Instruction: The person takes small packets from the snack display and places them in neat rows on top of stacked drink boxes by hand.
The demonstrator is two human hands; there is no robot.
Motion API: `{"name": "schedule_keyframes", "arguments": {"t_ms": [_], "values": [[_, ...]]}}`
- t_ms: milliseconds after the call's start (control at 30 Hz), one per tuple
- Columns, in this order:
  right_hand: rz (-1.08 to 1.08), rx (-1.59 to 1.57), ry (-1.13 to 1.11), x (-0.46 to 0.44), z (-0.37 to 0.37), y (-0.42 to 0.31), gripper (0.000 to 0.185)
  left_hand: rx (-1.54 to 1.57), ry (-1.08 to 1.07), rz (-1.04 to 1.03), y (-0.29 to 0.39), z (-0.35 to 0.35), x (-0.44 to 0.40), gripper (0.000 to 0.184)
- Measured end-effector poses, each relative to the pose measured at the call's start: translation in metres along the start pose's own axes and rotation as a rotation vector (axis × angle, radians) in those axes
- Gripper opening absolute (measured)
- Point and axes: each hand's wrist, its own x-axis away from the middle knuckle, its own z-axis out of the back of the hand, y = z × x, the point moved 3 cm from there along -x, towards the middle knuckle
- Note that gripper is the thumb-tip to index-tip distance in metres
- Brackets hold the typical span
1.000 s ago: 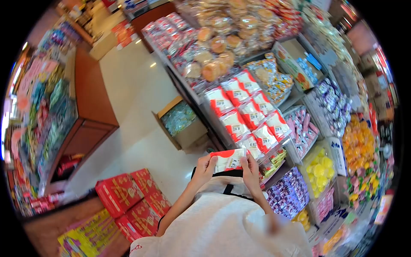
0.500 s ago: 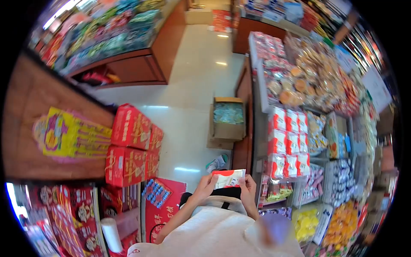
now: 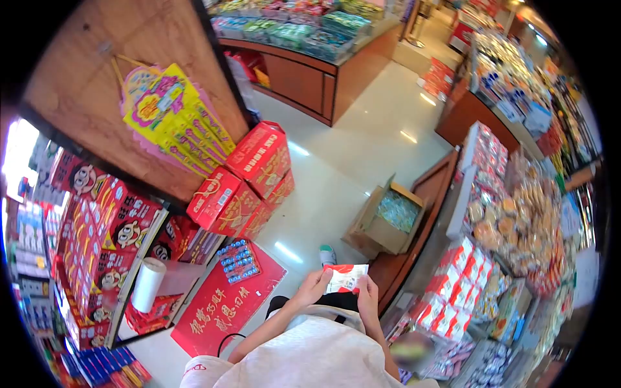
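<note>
A small red-and-white packet (image 3: 345, 279) is held in front of my waist, lying level between both hands. My left hand (image 3: 315, 286) grips its left end, thumb on top. The right end sits between the thumb and fingers of my right hand (image 3: 367, 294). Stacked packets in the same red and white (image 3: 455, 289) fill a bin on the shelf to my right. The print on the held packet is too small to read.
An open carton (image 3: 396, 216) stands on the floor against the right counter. Red gift boxes (image 3: 259, 158) are stacked at left, beside a yellow hanging candy display (image 3: 174, 116). A red board (image 3: 226, 297) with blue-topped packs (image 3: 238, 261) lies front left. A plastic roll (image 3: 149, 284) stands by the left shelf.
My view has turned to the left, so the shelves and boxes appear shifted right and tilted. Both hands still hold the packet at the waist.
</note>
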Motion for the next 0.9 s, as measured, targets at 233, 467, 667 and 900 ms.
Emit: {"name": "schedule_keyframes", "arguments": {"t_ms": [233, 467, 667, 900], "values": [[0.053, 0.027, -0.064, -0.086, -0.013, -0.021, 0.037, -0.055, 0.140, 0.053, 0.067, 0.016, -0.033, 0.054], [-0.008, 0.050, -0.272, -0.139, -0.041, -0.047, 0.035, -0.124, 0.302, 0.141, 0.065, 0.036, -0.054, 0.054], [-0.047, 0.194, -0.550, -0.167, -0.073, -0.039, 0.032, -0.099, 0.499, 0.156, 0.035, 0.067, -0.039, 0.054], [-0.077, 0.399, -0.659, -0.160, -0.169, -0.034, 0.026, -0.021, 0.679, 0.056, 0.046, 0.146, -0.004, 0.051]]}}
